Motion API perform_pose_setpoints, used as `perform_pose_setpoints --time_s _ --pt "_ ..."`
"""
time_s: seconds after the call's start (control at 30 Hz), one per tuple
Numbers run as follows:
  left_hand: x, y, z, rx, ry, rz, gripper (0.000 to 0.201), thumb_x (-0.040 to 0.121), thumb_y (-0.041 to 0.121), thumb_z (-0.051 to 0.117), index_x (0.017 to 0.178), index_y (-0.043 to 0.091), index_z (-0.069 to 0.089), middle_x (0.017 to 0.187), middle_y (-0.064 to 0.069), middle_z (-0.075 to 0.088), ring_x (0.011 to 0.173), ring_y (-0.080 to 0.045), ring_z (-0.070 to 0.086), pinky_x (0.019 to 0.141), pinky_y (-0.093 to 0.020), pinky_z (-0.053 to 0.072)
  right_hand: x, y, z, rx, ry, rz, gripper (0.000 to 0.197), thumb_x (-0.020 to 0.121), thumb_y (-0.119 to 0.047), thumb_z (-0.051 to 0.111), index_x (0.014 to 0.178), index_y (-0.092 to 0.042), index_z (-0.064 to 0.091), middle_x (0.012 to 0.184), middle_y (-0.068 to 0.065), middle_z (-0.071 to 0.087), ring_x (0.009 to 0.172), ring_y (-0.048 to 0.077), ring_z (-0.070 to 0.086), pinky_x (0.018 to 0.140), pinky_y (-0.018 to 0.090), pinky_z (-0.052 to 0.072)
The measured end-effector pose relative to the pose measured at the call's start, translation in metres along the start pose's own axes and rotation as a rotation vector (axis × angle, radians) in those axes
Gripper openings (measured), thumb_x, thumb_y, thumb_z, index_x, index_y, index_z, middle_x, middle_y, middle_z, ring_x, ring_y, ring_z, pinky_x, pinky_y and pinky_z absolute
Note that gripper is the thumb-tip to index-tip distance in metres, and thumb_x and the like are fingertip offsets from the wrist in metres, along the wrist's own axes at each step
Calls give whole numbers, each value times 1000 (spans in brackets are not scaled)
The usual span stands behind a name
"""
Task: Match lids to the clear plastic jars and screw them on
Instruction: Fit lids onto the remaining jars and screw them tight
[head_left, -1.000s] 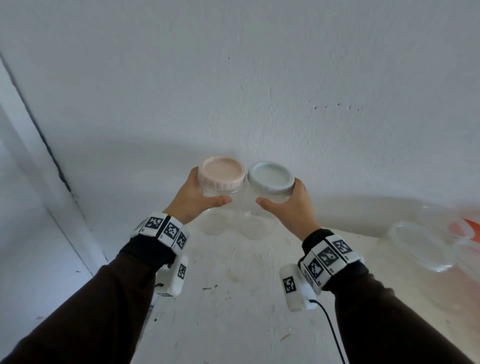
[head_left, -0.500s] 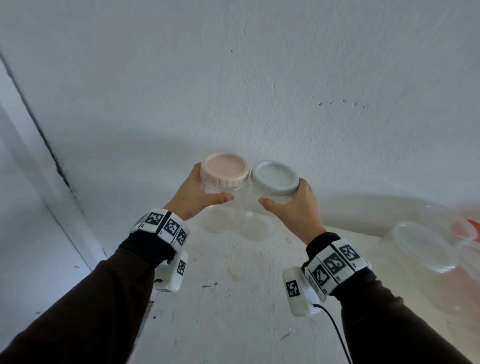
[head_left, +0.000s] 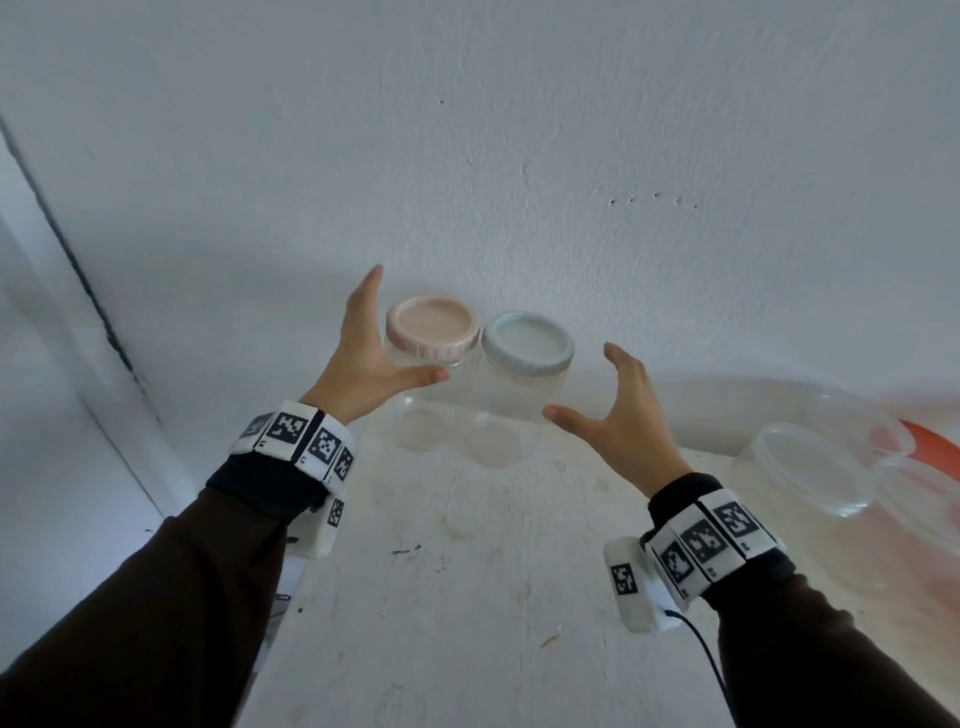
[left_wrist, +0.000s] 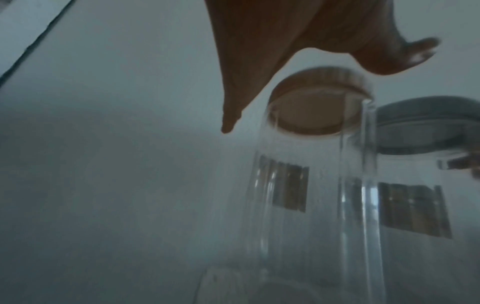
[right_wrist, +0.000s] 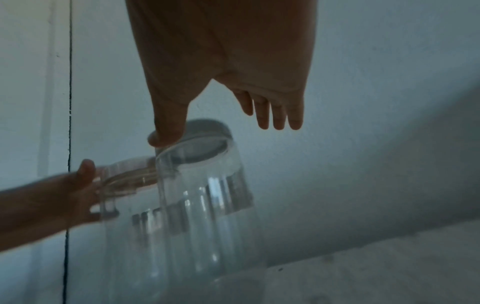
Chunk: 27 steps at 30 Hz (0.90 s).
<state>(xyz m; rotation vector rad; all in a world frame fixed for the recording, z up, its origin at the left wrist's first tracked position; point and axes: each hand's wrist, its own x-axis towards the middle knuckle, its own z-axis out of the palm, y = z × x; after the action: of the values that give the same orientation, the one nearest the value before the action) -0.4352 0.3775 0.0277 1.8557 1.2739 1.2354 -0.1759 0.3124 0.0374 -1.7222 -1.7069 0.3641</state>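
Two clear plastic jars stand side by side on the white table (head_left: 467, 597), close to the wall. The left jar (head_left: 415, 410) wears a pink lid (head_left: 431, 332); the right jar (head_left: 519, 395) wears a pale grey lid (head_left: 527, 343). My left hand (head_left: 410, 322) is open beside the pink-lidded jar, fingers straight along its far left side and thumb in front of it. My right hand (head_left: 579, 382) is open and apart from the grey-lidded jar. The left wrist view looks up at the pink lid (left_wrist: 319, 102). The right wrist view shows the grey lid (right_wrist: 207, 139) under my thumb.
Clear plastic tubs with lids (head_left: 810, 467) are stacked at the right of the table, with something orange (head_left: 935, 447) behind them. A white wall (head_left: 519, 156) rises right behind the jars. A dark vertical gap (head_left: 78, 270) runs along the left.
Both hands gripped the lidded jars just below the lids; now their fingers have straightened and come off. The right hand has drawn away to the right. The jars stand where they were.
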Motion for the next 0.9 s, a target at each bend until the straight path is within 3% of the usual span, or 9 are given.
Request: perform_pose_setpoints --time_s 0.1,0.17,0.27,0.4,0.5,0.67,0.9 --pt "-2 29 6 281 0 333 100 65 55 67 145 14 22 153 -3 17 142 -19 11 112 -48 22 -18 26 -25 -186 72 -101 74 78 -39 70 137 -8 37 145 7 33 135 22 27 109 37 26" --pt "0 45 20 494 -56 493 86 72 52 65 141 11 33 150 -7 27 141 -24 18 112 -56 16 -29 48 -42 -321 129 -119 62 79 -34 69 130 -5 47 142 12 38 133 29 30 108 47 30" --pt "2 60 47 673 -135 594 73 79 47 62 139 13 37 150 -5 30 141 -24 19 112 -51 7 -43 79 -67 -478 179 -38 59 80 -33 69 128 -5 49 144 15 37 135 35 26 109 51 24" --pt "6 66 72 793 -213 551 71 84 49 57 142 15 32 154 -2 22 143 -20 13 114 -48 4 -57 104 -98 -635 145 152 70 83 -39 65 137 -6 37 150 16 24 140 34 14 113 48 13" --pt "6 64 81 873 -242 466 72 85 51 55 142 14 29 154 -2 19 143 -20 13 114 -50 7 -66 116 -107 -732 48 240 67 86 -39 60 138 -6 34 148 15 27 139 32 17 113 47 12" --pt "4 60 85 907 -250 433 64 86 43 59 138 14 37 147 -3 34 137 -20 28 113 -49 12 -70 121 -109 -639 49 200 48 88 -12 56 133 -4 42 141 15 39 130 33 31 106 42 29" --pt "2 60 86 860 -226 423 62 85 39 62 137 14 41 146 -2 37 136 -21 30 113 -46 10 -59 105 -87 -559 37 56 49 90 -17 56 136 -7 43 144 10 39 134 27 28 102 38 35"
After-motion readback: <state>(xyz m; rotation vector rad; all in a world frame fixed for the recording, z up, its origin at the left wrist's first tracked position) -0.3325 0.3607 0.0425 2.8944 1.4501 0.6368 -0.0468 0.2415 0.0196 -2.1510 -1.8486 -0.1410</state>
